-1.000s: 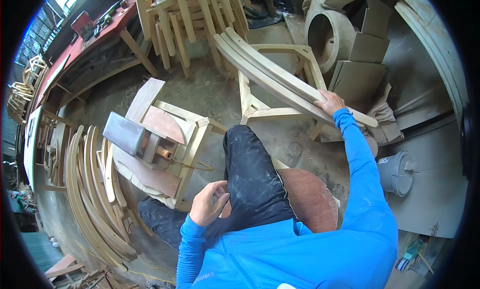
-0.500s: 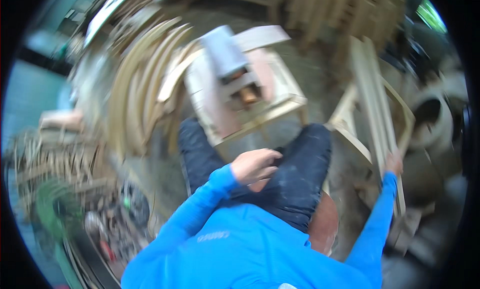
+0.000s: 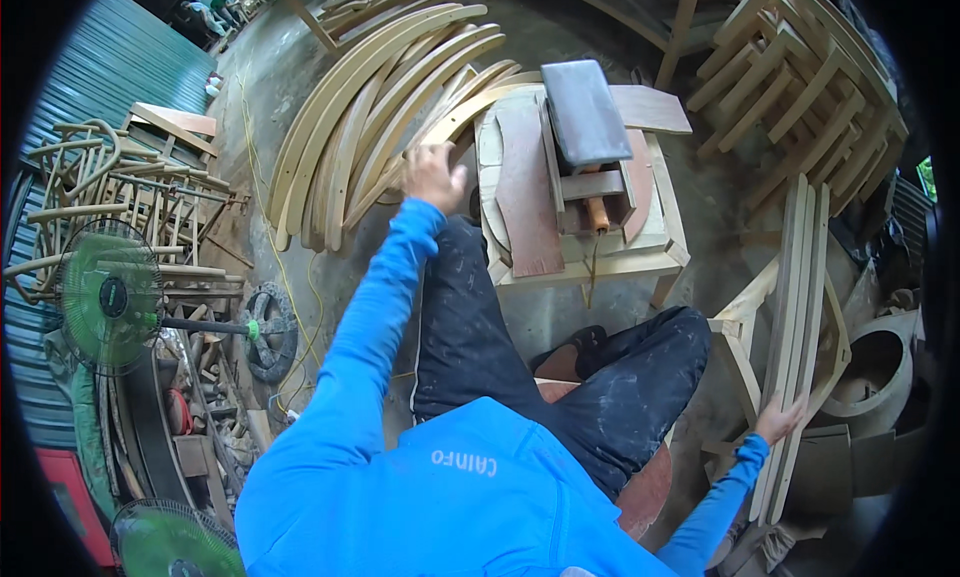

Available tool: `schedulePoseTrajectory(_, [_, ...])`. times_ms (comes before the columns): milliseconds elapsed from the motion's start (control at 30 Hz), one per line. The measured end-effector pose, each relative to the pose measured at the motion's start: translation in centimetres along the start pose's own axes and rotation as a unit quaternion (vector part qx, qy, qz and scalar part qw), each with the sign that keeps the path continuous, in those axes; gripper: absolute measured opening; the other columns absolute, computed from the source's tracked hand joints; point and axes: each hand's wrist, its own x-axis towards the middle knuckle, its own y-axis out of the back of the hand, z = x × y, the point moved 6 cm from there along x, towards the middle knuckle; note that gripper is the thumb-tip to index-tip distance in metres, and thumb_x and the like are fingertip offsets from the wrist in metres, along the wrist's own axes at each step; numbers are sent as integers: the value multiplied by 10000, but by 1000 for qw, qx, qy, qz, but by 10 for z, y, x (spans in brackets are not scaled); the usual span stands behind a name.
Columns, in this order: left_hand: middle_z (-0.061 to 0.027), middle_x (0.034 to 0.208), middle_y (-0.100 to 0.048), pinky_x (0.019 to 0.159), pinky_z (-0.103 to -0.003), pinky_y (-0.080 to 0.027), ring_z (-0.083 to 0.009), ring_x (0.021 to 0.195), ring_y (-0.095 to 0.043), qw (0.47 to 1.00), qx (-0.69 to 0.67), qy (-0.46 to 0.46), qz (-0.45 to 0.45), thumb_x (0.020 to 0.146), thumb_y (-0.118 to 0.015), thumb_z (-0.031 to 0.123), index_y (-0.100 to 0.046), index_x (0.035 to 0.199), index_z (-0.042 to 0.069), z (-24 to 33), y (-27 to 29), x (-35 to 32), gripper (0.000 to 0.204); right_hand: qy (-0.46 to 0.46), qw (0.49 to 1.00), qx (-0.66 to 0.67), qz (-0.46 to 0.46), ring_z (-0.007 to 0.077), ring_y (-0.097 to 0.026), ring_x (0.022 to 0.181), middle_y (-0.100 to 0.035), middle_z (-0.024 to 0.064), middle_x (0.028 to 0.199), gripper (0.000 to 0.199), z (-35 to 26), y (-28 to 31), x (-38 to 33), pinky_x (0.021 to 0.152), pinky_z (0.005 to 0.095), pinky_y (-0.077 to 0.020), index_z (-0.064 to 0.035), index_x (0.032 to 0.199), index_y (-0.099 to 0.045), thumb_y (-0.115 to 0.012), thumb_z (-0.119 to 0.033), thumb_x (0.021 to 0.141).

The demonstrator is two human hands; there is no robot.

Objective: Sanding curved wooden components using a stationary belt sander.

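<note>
Two slats (image 3: 804, 317) at right hand (image 3: 780, 418); two green fans (image 3: 112, 295) leftward of left hand (image 3: 435, 177); curved pieces (image 3: 345, 127) beyond it several (overlapping, uncountable).

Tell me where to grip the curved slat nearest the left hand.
Probably at its closer end, coming from above on the near side: the slat curves toward the left hand, with its upper face showing just beyond it.

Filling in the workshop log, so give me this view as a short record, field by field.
Left hand: at the near end of the curved wooden pieces, grip unclear
Right hand: wrapped over long wooden strips, at lower right
Under the strips: an angled wooden frame
Ahead: a low wooden stand bearing a grey box-shaped block
Left of stand: curved wooden pieces, piled
Far left: a green-bladed fan
</note>
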Motion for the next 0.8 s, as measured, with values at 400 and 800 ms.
schedulePoseTrajectory(400, [-81,823,-685,510,-300,-544,-161,622,-648,559,-604,494,-281,1000,-672,272,-614,1058,69,-114,-147,60,219,65,929,282,-230,272,-666,928,-633,156,1242,372,-196,45,-104,844,356,-554,-8,1287,-642,-662,4,917])
schedulePoseTrajectory(800, [-99,892,-601,556,-359,-554,-183,633,-610,657,-700,274,-57,900,-656,140,-455,1295,4,38,30,-7,464,168,900,298,-271,383,-674,1002,-682,201,1114,324,-258,67,-102,894,415,-545,-5,1197,-679,-694,-4,874])
